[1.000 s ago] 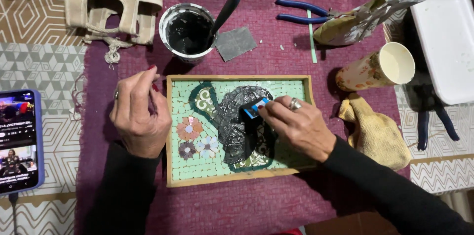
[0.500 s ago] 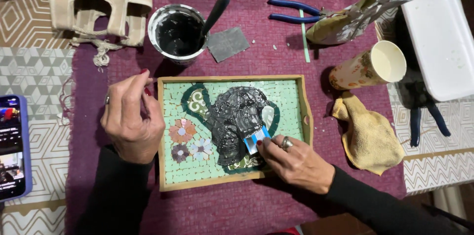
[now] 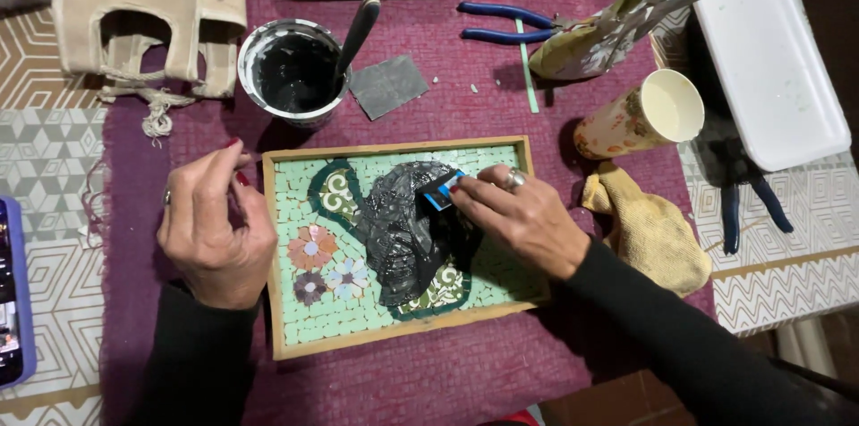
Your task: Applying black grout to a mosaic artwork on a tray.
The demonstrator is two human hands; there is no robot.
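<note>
Spreading black grout (image 3: 407,234) across our wood-framed green mosaic tray (image 3: 394,150), we've covered only the centre: right hand (image 3: 519,220) pinches a small blue card scraper (image 3: 443,191), left hand (image 3: 215,229) curls closed at the frame's edge.

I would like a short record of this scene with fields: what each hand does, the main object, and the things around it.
left hand: left hand grips the left edge of the wooden mosaic tray
right hand: right hand presses a small blue spreader onto the tray
tray surface: pale green tiles, flower shapes, dark grout smeared over the middle
behind tray: cup of black grout with a tool standing in it; blue pliers
right of tray: yellow cloth, paper cup lying on its side
surface: purple mat
</note>
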